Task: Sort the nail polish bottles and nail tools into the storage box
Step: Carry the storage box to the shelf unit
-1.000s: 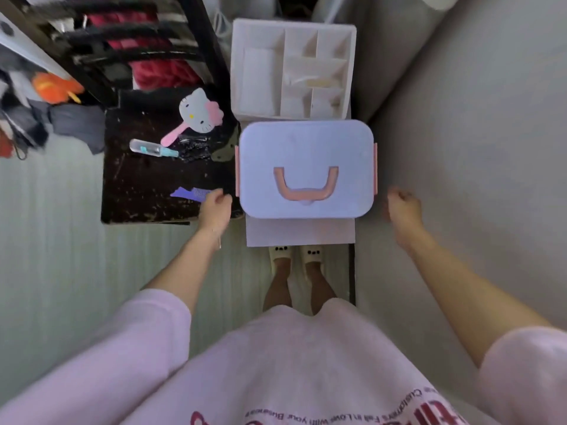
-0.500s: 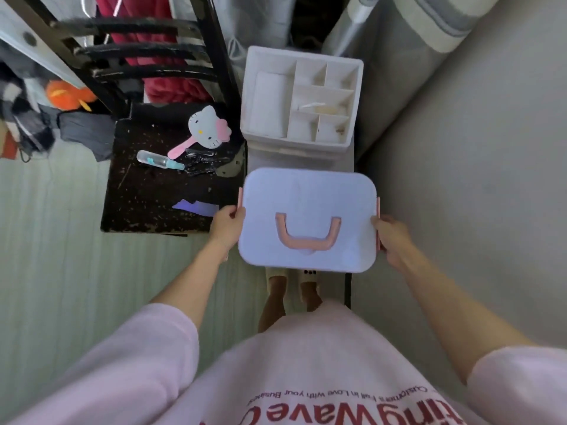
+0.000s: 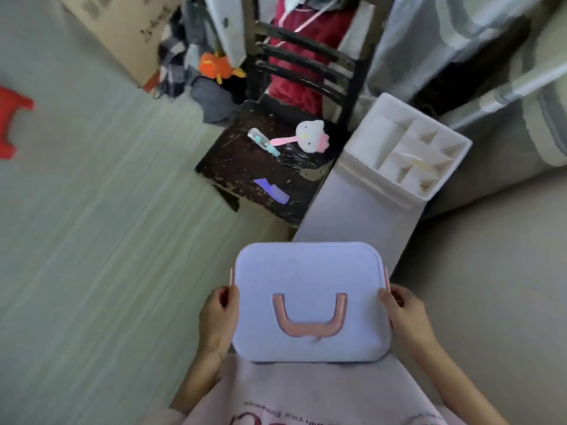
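Head view, reading from nine o'clock round to three: the left hand (image 3: 218,320) grips the left short edge of the lilac lid (image 3: 310,302), thumb on top beside the pink side clasp (image 3: 232,277), fingers hidden under the rim. The lid is held flat and close to the body, its pink handle (image 3: 309,317) facing up, its long axis running nine to three between the two hands. The right hand (image 3: 405,314) grips the opposite short edge the same way, so the load is shared evenly and neither hand is free. From the lid, the dark chair seat (image 3: 245,176) lies at about eleven o'clock, well apart, and carries the loose items: a clear tube with a teal cap (image 3: 263,142), a cat-face hand mirror (image 3: 311,137) just beside it, and a purple nail file (image 3: 271,190) nearer the seat's front edge. At one o'clock, on the far end of the pale table (image 3: 362,216), sits the white compartmented tray (image 3: 411,154), open and mostly empty. My judgement: the lid must be set down first; afterwards the left hand is nearer the chair items and the right nearer the tray.
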